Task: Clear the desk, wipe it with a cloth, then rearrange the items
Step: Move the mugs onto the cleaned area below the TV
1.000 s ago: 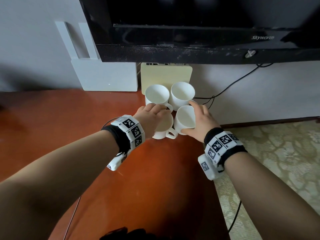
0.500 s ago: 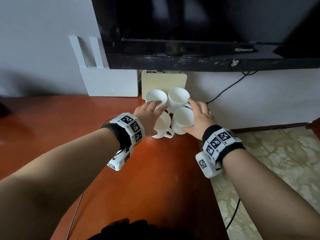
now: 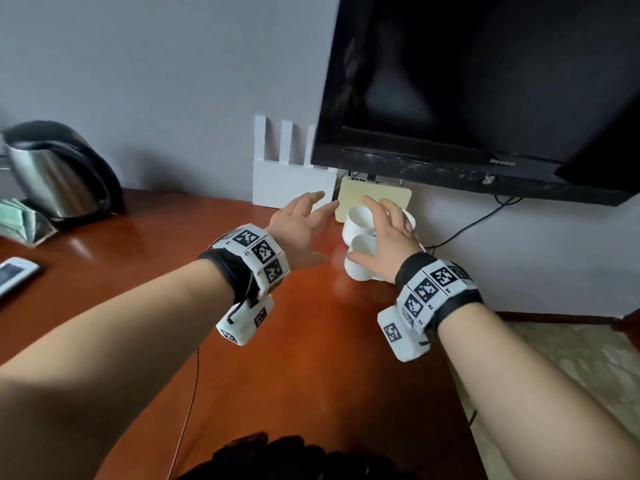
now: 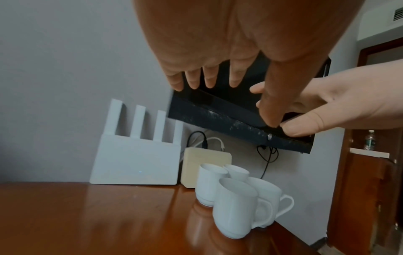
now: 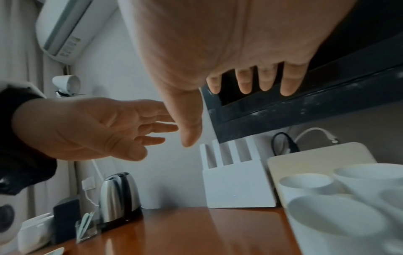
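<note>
In the head view, 4 white ceramic mugs (image 3: 362, 244) stand clustered on the glossy reddish-brown wooden tabletop (image 3: 294, 341), just in front of a cream flat box (image 3: 374, 199) that leans at the wall under the black flat-screen television (image 3: 485, 91). The left hand (image 3: 301, 230) hovers just left of the mugs, fingers spread wide and holding nothing; the right hand (image 3: 388, 237) hangs over the mugs, fingers also spread and empty. A white router with upright antennas (image 3: 291, 185) stands left of the cream box, and far left of the mugs sit a steel electric kettle with black handle (image 3: 59, 174) and a white phone (image 3: 14, 275). In the left wrist view, the left hand (image 4: 218, 51) is open above the 4 mugs (image 4: 235, 198), all upright, 2 with handles turned right; the right hand (image 4: 340, 107) shows beside it, thumb and fingers loosely apart. In the right wrist view, the right hand (image 5: 229, 51) is spread above the mugs (image 5: 327, 198), the left hand (image 5: 98, 127) open to their left, the kettle (image 5: 120, 196) further left on the tabletop (image 5: 185, 231).
</note>
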`<state>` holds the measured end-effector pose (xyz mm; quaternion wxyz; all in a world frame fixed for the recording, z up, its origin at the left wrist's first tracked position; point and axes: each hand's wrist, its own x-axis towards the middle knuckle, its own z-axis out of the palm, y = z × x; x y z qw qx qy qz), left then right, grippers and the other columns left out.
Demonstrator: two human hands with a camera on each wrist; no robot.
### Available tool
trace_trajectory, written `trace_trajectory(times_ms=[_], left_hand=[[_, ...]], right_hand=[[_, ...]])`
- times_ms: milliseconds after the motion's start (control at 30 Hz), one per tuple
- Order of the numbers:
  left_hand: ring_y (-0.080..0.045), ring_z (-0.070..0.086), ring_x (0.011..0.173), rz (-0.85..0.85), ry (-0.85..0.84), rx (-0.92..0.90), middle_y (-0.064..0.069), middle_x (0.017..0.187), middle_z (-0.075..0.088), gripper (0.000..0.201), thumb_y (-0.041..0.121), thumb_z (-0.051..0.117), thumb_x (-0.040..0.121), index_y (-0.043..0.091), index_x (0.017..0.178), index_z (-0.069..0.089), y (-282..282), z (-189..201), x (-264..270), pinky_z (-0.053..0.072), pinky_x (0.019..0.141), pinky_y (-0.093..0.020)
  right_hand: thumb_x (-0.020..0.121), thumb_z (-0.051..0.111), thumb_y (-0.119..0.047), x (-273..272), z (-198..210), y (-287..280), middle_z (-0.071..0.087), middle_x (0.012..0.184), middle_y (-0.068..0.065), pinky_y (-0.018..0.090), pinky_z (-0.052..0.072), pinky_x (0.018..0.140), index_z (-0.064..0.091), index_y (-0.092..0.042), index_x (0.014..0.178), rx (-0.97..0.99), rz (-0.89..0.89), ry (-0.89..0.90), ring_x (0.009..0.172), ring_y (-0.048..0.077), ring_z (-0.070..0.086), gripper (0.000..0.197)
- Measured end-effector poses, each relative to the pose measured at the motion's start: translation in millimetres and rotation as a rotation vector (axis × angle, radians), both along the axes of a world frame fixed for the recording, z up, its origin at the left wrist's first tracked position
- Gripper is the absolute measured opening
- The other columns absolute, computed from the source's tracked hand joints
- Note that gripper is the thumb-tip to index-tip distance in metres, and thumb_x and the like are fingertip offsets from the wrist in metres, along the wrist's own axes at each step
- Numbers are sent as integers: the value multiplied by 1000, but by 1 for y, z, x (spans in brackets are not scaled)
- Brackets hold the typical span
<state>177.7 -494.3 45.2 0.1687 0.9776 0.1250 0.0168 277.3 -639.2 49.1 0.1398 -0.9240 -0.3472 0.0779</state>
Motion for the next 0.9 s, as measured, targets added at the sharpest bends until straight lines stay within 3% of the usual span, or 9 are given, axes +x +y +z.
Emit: trace_trajectory(times_ms=[267, 567, 900], left_hand=[[-19, 10, 145, 96, -39, 19, -3, 157, 6, 89, 35, 66, 83, 26, 151, 9, 70, 14, -137, 15, 116, -33], [-21, 15, 144, 289, -30, 21, -4, 155, 13, 88, 32, 68, 81, 25, 150, 14, 158, 13, -298, 20, 116, -34], [-23, 25, 140, 597, -86, -89, -3, 152, 21, 79, 27, 69, 82, 23, 148, 25, 196, -6, -399, 29, 114, -37]], right_hand=[[81, 65, -42, -126, 12, 86, -2, 157, -1, 43, 17, 115, 2, -34, 149, 14, 109, -11, 146, 26, 7, 93], [83, 64, -41, -263, 1, 180, -2, 156, -5, 41, 22, 116, 7, -37, 148, 100, 297, 95, 144, 26, 13, 86], [84, 64, -36, -330, -9, 245, 9, 155, 1, 36, 20, 117, 16, -31, 148, 144, 534, 148, 144, 22, 16, 80]])
